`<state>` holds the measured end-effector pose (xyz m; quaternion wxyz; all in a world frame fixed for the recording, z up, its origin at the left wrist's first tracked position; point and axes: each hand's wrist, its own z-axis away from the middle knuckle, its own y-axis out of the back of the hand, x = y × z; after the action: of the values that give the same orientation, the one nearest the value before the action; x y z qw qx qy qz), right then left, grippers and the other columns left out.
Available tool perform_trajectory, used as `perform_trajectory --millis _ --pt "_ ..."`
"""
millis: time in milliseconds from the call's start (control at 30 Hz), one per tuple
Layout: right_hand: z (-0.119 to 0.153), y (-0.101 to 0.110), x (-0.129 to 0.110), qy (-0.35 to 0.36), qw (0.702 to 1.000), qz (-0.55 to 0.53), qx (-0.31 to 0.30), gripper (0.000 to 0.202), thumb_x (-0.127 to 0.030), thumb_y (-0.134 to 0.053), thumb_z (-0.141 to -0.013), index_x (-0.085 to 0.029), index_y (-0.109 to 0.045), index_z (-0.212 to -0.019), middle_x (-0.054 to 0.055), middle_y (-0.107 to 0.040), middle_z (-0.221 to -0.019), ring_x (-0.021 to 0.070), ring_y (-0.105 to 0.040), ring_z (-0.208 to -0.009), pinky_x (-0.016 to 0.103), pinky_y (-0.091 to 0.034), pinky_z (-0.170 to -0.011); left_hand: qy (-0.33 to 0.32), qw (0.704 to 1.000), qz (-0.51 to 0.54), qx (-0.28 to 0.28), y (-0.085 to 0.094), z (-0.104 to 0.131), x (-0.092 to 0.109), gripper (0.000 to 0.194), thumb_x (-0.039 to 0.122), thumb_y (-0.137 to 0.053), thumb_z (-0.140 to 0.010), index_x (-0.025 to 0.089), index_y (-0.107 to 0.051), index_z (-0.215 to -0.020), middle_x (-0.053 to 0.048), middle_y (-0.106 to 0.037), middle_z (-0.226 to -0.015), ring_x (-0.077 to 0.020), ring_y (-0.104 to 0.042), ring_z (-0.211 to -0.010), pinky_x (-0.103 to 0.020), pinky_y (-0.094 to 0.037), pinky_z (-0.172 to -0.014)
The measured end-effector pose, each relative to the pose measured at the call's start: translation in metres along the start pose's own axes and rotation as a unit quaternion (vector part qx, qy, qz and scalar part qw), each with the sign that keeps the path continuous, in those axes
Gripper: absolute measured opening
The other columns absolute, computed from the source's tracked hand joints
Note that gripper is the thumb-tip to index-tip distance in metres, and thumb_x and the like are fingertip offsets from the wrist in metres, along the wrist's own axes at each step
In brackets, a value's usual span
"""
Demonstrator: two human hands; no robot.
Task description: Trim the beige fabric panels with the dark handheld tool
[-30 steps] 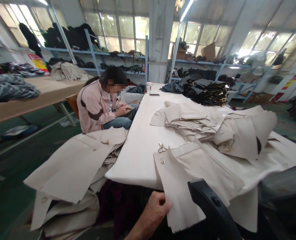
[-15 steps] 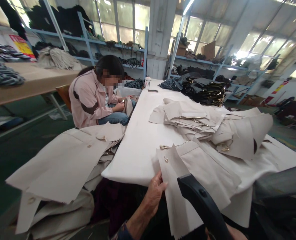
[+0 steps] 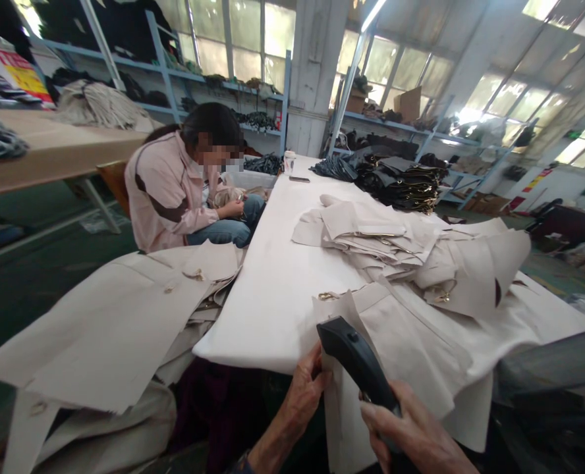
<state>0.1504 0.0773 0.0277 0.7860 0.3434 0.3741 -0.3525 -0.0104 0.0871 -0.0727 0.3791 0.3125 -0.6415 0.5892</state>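
My right hand (image 3: pixel 411 424) is wrapped round a black electric hair clipper (image 3: pixel 354 355). Its head lies over the upper left part of a beige garment piece (image 3: pixel 401 329), covering part of the cloth there. At the left edge of that piece, my left hand (image 3: pixel 305 385) pinches the cloth between thumb and fingers. Gold-coloured metal fastenings (image 3: pixel 328 296) show at the top of the piece. The garment spreads over the white table (image 3: pixel 263 322) and hangs down past its front edge.
More beige garments (image 3: pixel 371 230) are heaped farther back on the table, with dark garments (image 3: pixel 401 181) stacked behind. To the left, a beige pile (image 3: pixel 114 322) sits below table height. A person in a pink jacket (image 3: pixel 159 191) handles cloth beside the table. A phone (image 3: pixel 299 179) lies near the far end.
My right hand has come into fuller view, moving the clipper up and left toward the garment's upper edge. My left hand keeps its hold. The view has shifted slightly.
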Motion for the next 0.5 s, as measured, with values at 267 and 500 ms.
perform_trajectory --millis 267,500 --pt "-0.014 0.024 -0.015 0.048 0.998 -0.008 0.036 0.034 -0.050 -0.055 -0.081 -0.020 -0.045 -0.069 -0.006 -0.048 -0.043 0.0102 -0.047 -0.039 0.021 -0.040 -0.042 -0.006 0.999 0.049 -0.007 -0.007 -0.001 0.003 0.062 0.004 -0.047 -0.075 0.024 -0.044 -0.133 -0.004 -0.064 -0.119 -0.0227 -0.057 -0.110 -0.033 -0.044 -0.092" --pt "0.014 0.028 0.007 0.008 0.999 0.006 0.049 0.038 -0.054 -0.053 -0.081 -0.017 -0.051 -0.084 -0.005 -0.050 -0.046 0.0120 -0.049 -0.043 0.023 -0.042 -0.048 -0.018 0.990 -0.131 0.049 -0.003 -0.004 0.008 0.055 0.014 -0.046 -0.080 0.018 -0.040 -0.134 -0.006 -0.066 -0.099 -0.0199 -0.062 -0.088 -0.032 -0.048 -0.081"
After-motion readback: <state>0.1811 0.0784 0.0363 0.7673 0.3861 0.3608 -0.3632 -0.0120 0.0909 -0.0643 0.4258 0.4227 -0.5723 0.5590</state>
